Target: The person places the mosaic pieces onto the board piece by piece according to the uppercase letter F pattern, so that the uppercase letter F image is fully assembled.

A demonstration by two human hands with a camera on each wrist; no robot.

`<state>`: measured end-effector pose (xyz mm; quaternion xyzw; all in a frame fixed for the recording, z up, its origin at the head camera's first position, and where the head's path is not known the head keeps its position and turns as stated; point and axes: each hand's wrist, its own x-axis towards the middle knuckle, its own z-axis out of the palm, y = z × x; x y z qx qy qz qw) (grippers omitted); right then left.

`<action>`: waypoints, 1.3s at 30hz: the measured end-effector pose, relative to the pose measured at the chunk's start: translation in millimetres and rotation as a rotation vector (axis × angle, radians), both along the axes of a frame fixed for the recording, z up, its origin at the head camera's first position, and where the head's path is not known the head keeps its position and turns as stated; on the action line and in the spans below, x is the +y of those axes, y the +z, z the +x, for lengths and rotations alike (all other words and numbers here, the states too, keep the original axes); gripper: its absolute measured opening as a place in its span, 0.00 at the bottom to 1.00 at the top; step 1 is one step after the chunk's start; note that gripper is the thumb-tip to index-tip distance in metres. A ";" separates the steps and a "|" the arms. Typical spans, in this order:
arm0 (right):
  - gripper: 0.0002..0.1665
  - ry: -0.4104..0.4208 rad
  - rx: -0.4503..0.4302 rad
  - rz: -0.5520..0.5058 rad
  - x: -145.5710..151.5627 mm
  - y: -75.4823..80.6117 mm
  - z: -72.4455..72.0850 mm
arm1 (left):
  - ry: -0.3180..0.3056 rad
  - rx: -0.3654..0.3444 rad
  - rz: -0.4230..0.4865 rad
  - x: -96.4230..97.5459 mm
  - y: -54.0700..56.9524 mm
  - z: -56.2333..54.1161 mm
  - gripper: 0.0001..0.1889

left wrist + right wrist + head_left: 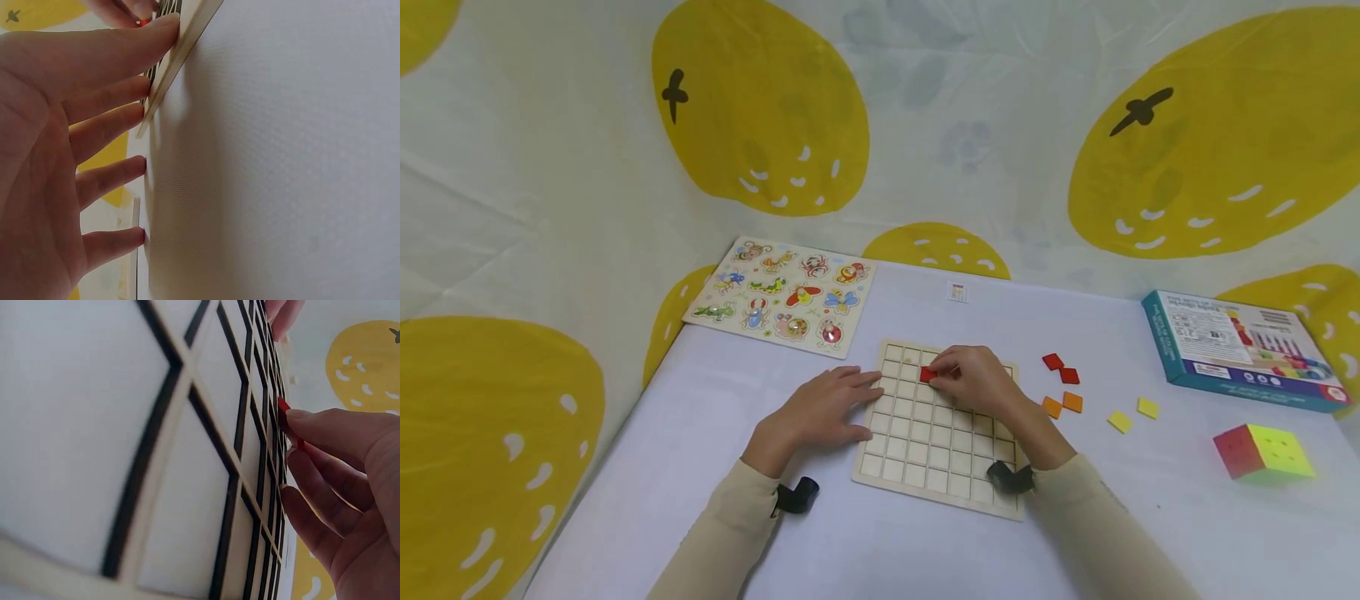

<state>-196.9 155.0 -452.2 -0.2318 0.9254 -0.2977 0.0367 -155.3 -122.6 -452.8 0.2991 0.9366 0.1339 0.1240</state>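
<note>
Apparent placement: the right hand pinches a red tile at the grid board's far part, left hand spread; squaring should precede release.

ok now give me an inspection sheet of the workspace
Surface: white table
Job's things: grid board, one red tile in hand; to the board's right, two loose red tiles, two orange tiles, two yellow tiles
Clutter: bug puzzle, box, cube, small card
Hands: left hand spread at the board's left edge; right hand pinches the red tile
Cables: nothing seen
Surroundings: fruit-print cloth
</note>
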 end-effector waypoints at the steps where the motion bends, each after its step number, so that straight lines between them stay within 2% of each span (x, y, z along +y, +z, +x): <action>1: 0.11 -0.002 -0.004 0.004 -0.5 -0.1 0.2 | 0.001 -0.001 -0.001 0.0 0.0 0.1 0.34; 27: 0.06 -0.043 -0.046 0.043 -7.4 0.3 -1.6 | 0.007 -0.009 0.004 0.6 -0.4 0.0 0.34; 33: 0.05 -0.032 -0.054 0.011 -0.4 4.0 0.8 | 0.006 -0.019 0.024 2.5 -1.1 0.2 0.33; 39: 0.09 -0.110 -0.039 0.047 19.7 14.9 -1.2 | 0.023 -0.023 0.021 1.8 1.3 1.7 0.33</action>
